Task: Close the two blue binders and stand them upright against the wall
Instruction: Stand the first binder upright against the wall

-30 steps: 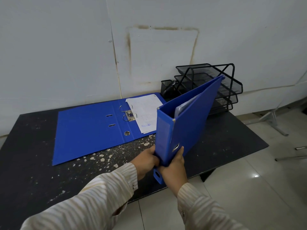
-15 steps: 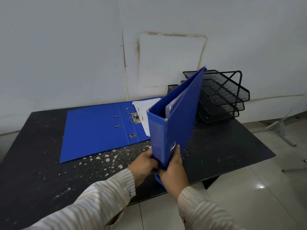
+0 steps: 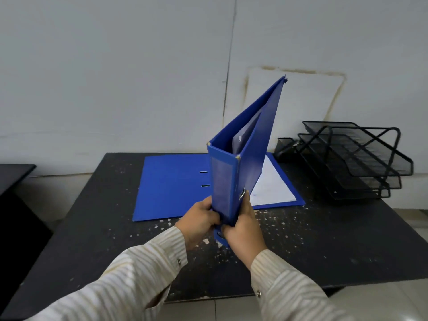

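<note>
I hold a closed blue binder nearly upright above the black table, its spine facing me and papers showing at its top. My left hand grips the lower left of the spine and my right hand grips the lower right cover. Behind it a second blue binder lies open and flat near the wall, with a white sheet on its right half. Its ring mechanism is hidden by the held binder.
A black wire mesh letter tray stack stands at the back right against the white wall, with a small mesh holder beside it. Another dark table sits at the far left. Tiled floor lies to the right.
The held binder has been tipped from a rightward lean to nearly upright, and my view has shifted so that the table sits further right and lower in frame.
</note>
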{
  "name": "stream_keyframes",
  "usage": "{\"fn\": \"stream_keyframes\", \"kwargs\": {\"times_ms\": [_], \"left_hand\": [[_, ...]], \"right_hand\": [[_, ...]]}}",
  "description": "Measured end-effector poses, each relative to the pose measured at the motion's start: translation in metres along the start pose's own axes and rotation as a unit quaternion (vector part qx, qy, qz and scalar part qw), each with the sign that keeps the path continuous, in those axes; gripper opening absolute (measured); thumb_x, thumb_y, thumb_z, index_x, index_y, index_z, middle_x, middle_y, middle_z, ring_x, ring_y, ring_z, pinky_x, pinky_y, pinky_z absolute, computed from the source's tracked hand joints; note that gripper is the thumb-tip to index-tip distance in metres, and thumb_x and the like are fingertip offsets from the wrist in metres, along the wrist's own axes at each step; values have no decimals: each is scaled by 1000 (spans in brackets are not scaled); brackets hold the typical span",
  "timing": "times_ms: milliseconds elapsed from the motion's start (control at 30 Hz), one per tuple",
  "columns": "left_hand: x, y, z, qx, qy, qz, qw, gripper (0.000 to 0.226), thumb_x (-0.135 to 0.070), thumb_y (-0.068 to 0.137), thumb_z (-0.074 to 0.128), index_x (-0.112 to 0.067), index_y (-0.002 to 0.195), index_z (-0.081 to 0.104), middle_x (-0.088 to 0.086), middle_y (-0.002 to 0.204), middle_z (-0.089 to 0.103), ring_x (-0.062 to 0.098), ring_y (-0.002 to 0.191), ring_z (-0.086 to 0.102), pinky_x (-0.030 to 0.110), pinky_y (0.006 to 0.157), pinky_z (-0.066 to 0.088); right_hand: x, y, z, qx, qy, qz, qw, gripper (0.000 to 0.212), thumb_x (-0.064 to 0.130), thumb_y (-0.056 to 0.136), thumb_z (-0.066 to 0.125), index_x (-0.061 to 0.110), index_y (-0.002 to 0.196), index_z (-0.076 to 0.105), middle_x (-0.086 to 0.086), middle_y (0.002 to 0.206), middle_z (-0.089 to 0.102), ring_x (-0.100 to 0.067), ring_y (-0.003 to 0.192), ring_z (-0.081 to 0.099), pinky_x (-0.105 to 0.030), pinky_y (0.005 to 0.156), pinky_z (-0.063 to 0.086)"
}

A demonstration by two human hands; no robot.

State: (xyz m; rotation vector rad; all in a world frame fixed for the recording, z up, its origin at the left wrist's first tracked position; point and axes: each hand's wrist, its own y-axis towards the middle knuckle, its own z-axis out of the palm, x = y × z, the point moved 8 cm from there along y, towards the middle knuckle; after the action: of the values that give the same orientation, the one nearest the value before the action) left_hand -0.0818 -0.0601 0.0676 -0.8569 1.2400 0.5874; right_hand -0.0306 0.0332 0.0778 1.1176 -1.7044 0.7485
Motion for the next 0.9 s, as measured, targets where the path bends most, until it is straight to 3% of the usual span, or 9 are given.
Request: {"fn": "stream_keyframes", "kwargs": {"times_ms": [67, 200, 267, 367, 467, 600, 700, 800, 900], "left_hand": [[-3, -2, -14, -15, 0, 6, 1000, 58, 21, 77, 39, -20, 109, 65, 10, 112, 71, 27, 105, 66, 39, 87, 56], [-7, -7, -53, -62, -9, 12, 998, 57, 21, 76, 39, -10, 118, 62, 15, 113, 70, 29, 102, 67, 41, 87, 56], [-8, -10, -72, -87, -13, 14, 996, 56, 21, 76, 39, -10, 116, 63, 14, 110, 71, 26, 97, 69, 36, 80, 58], [-11, -12, -98, -116, -22, 14, 993, 57, 20, 77, 39, -14, 117, 63, 13, 110, 72, 29, 100, 68, 41, 84, 57], [-13, -13, -124, -145, -29, 12, 989, 57, 19, 77, 40, -18, 112, 65, 11, 106, 73, 25, 90, 70, 34, 70, 56], [-18, -13, -156, -198, -37, 16, 979, 56, 18, 76, 41, -22, 106, 67, 19, 106, 70, 28, 88, 60, 42, 78, 44], [-18, -10, -175, -225, -46, 12, 973, 60, 18, 76, 41, -29, 103, 68, 4, 95, 74, 25, 86, 65, 41, 78, 50], [-17, -10, -194, -254, -47, 17, 966, 62, 18, 75, 41, -27, 109, 67, 8, 105, 73, 31, 97, 67, 50, 86, 54], [-12, -12, -212, -281, -49, 17, 958, 60, 18, 75, 41, -20, 116, 64, 5, 100, 74, 25, 89, 68, 40, 72, 57]], "right_hand": [[10, 5, 10, 5, 15, -17, 1000, 84, -7, 73, 62, 30, 141, 28, 5, 123, 52, -17, 106, 58, -10, 72, 51], [26, 19, 46, 45, 0, -40, 998, 88, -1, 70, 64, 30, 143, 25, 0, 129, 52, -17, 109, 57, -39, 91, 52], [31, 25, 63, 65, -15, -42, 997, 93, 3, 69, 66, 31, 145, 20, 1, 133, 48, -18, 112, 56, -40, 92, 52], [38, 38, 91, 105, -21, -43, 993, 95, 6, 69, 67, 31, 146, 17, 0, 138, 47, -21, 114, 56, -42, 91, 53], [48, 50, 115, 137, -11, -61, 989, 93, 4, 69, 66, 34, 144, 20, 1, 135, 51, -17, 112, 58, -40, 91, 53], [64, 69, 145, 186, 1, -94, 978, 91, 2, 68, 67, 33, 142, 25, 1, 131, 53, -17, 111, 58, -40, 90, 54], [72, 80, 163, 218, 17, -106, 970, 87, 1, 67, 68, 34, 139, 30, 2, 123, 58, -14, 105, 61, -38, 85, 56], [74, 90, 183, 260, 8, -114, 959, 87, 2, 68, 69, 40, 137, 30, 6, 114, 62, -9, 98, 64, -26, 77, 57], [79, 97, 203, 284, -4, -123, 951, 89, 5, 70, 70, 41, 139, 27, 8, 118, 61, -10, 101, 62, -30, 84, 55]]}}
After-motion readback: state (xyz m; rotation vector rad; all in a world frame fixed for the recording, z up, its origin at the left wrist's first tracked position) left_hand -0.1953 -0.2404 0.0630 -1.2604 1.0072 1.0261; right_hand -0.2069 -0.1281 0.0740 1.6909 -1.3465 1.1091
